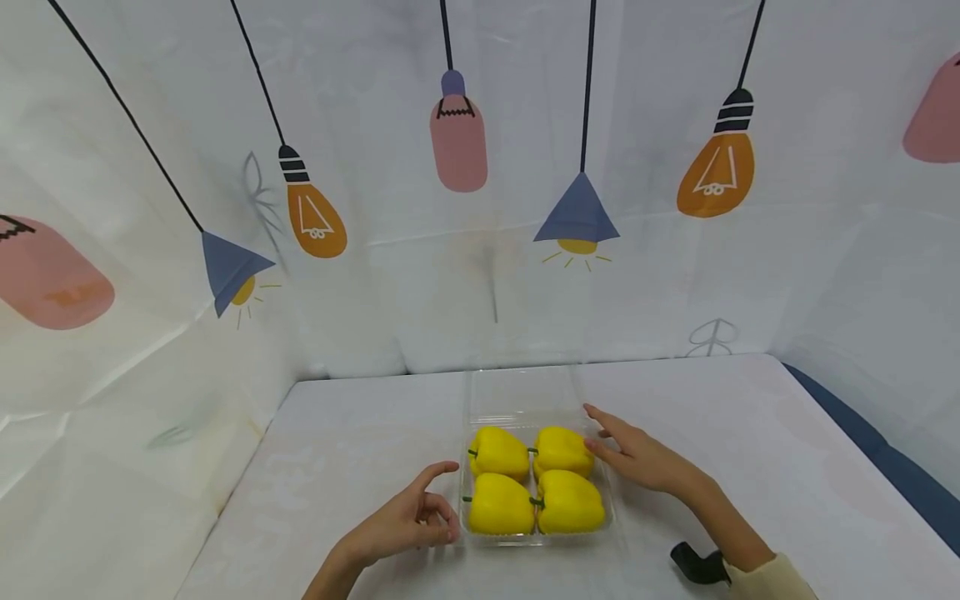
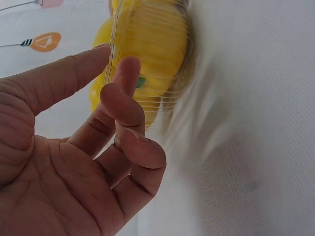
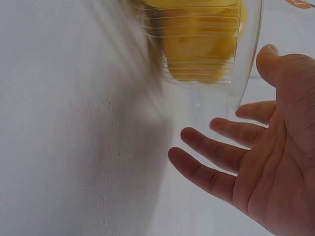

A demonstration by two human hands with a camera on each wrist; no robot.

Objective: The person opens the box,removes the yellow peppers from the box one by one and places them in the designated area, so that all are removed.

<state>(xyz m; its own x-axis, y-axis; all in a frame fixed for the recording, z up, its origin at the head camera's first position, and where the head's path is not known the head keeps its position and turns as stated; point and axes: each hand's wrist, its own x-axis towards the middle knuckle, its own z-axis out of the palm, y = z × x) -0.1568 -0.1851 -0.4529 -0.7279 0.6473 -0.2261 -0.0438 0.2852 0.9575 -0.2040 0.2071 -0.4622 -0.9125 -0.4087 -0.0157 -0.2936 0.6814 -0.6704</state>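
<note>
Four yellow bell peppers (image 1: 501,506) sit in two rows of two inside a clear plastic clamshell container (image 1: 525,541), just below and right of the center of the head view. Each one's green stem points toward the left of the frame. The container's transparent lid (image 1: 521,393) is open, spreading toward the top of the frame from the upper edge of the filled half.

The left hand (image 1: 420,518) is at the container's left side, grasping nothing; one digit reaches toward the rim and the others are loosely bent. In the left wrist view a fingertip comes right up to the rim, though whether it actually touches is hard to tell. The right hand (image 1: 637,454) is at the container's right side, its fingers apart and holding nothing, with one tip overlapping the upper-right pepper in the head view. The right wrist view shows these fingers spread just beside the ribbed plastic wall.

A cream sleeve (image 1: 772,581) covers the right forearm at the lower right, with a black curved object (image 1: 697,564) next to it. Everything rests on a white table (image 1: 360,433). Behind it hangs a white backdrop (image 1: 637,292) printed with pendant lamps and orange bulbs (image 1: 317,221) across the upper frame.
</note>
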